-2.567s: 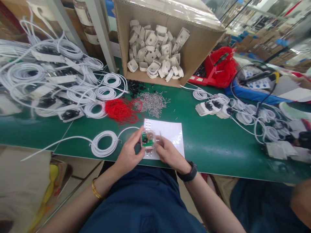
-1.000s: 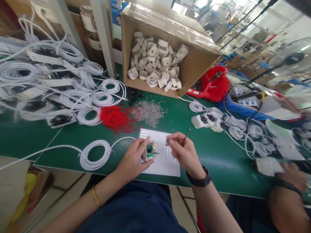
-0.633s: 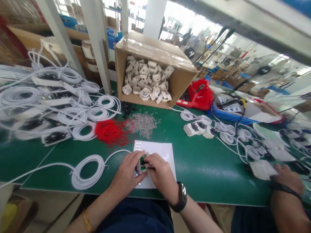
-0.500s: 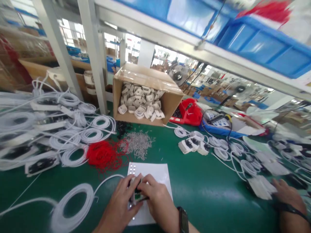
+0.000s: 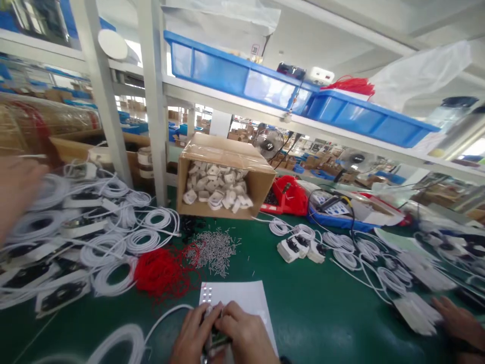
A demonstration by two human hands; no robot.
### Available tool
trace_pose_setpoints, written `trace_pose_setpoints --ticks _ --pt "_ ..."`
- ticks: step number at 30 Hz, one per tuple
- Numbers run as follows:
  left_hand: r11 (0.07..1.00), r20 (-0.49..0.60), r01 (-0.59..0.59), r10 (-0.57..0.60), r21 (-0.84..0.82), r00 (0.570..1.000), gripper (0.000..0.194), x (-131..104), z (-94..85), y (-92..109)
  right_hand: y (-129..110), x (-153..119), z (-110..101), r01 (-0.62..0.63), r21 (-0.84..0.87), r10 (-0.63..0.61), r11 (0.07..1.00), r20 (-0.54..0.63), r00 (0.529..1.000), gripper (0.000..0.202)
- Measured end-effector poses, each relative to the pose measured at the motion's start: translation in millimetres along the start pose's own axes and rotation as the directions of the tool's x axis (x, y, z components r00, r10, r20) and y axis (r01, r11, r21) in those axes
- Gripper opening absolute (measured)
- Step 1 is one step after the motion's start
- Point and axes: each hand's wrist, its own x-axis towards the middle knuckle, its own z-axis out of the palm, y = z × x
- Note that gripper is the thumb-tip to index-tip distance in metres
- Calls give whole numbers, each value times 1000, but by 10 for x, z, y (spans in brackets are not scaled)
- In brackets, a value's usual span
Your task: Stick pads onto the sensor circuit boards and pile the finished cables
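Low in the head view, my left hand (image 5: pixel 192 334) and my right hand (image 5: pixel 247 331) close together around a small housing with a green circuit board (image 5: pixel 217 336). Fingers of both hands cover most of it. A white cable (image 5: pixel 166 317) runs from beside my left hand to a large coil (image 5: pixel 120 339) at the lower left. Beneath my hands lies a white sheet (image 5: pixel 246 293) with small shiny squares near its left edge. Just beyond it are a heap of red wires (image 5: pixel 161 277) and a pile of small metal-coloured pieces (image 5: pixel 215 248).
An open cardboard box (image 5: pixel 261 191) of white plastic covers stands behind. Coiled white cables (image 5: pixel 109 247) crowd the left. White sockets (image 5: pixel 299 248) and a red bin (image 5: pixel 291 194) are to the right. Other people's hands show at the left edge (image 5: pixel 18 187) and right edge (image 5: pixel 460 321).
The view has tilted up, so the bench sits lower and more of the shelf shows. Another person's hand has appeared at the left edge. My hands stay around the housing.
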Motion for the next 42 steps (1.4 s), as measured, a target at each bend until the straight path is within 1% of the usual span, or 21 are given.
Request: trace_pose_setpoints --ticks 1,2,3,4,5,6,7,8,9,10,12,14,16,19,20,22,24,25,29,37,42 --pt "999 10 22 -22 -31 1000 64 16 -58 69 -46 6 -63 -56 134 58 989 -8 998 15" --pt "995 50 82 -79 -55 996 64 33 -131 143 -81 4 -119 -134 298 147 945 -19 989 18" --pt "980 62 181 -176 -78 982 68 54 -214 213 -99 -6 -164 -222 480 270 849 -31 962 20" --pt "954 74 279 -272 -107 959 74 76 -304 270 -98 -25 -193 -299 653 410 696 -19 912 26" --pt "926 112 352 -339 -135 934 74 99 -400 308 -77 -51 -206 -334 789 529 516 14 849 35" --pt "901 167 400 -374 -166 912 69 122 -496 324 -41 -83 -205 -338 876 617 343 61 785 45" --pt "881 233 427 -380 -204 895 64 142 -592 321 4 -118 -193 -324 923 671 207 107 733 55" --pt "866 304 442 -366 -233 879 60 159 -682 301 54 -152 -173 -311 943 703 117 143 697 63" --pt "867 369 436 -333 -242 868 58 174 -765 272 103 -182 -151 -314 947 724 66 172 668 69" --pt "880 425 411 -286 -237 859 58 188 -837 240 146 -205 -130 -329 944 748 41 189 636 72" --pt "927 518 322 -182 -193 836 61 217 -939 185 192 -227 -100 -357 934 803 35 186 566 74" --pt "959 591 239 -104 -155 800 65 249 -988 158 168 -230 -85 -358 933 835 49 158 526 69" --pt "968 647 219 -88 -126 758 70 281 -1000 157 75 -244 -65 -355 933 832 55 154 533 55" --pt "969 687 240 -138 -55 713 76 306 -996 168 -112 -327 14 -407 911 804 66 193 562 35" --pt "968 691 247 -153 -38 707 76 307 -996 168 -163 -366 53 -429 899 810 89 185 556 32" --pt "966 694 255 -164 -30 701 76 301 -998 156 -226 -441 132 -474 869 839 141 149 523 26" --pt "964 701 263 -162 -38 695 77 293 -1001 137 -245 -490 193 -508 840 862 190 105 495 24" --pt "963 706 267 -162 -40 690 77 290 -1001 128 -244 -502 212 -520 828 866 211 89 492 23" --pt "960 722 277 -163 -42 673 76 287 -995 106 -227 -502 225 -525 810 856 260 57 513 20" --pt "968 735 250 -174 7 655 77 279 -981 130 -171 -522 155 -551 788 796 274 135 590 23" --pt "969 729 248 -182 17 660 76 267 -984 149 -187 -508 140 -558 778 793 288 133 595 22"
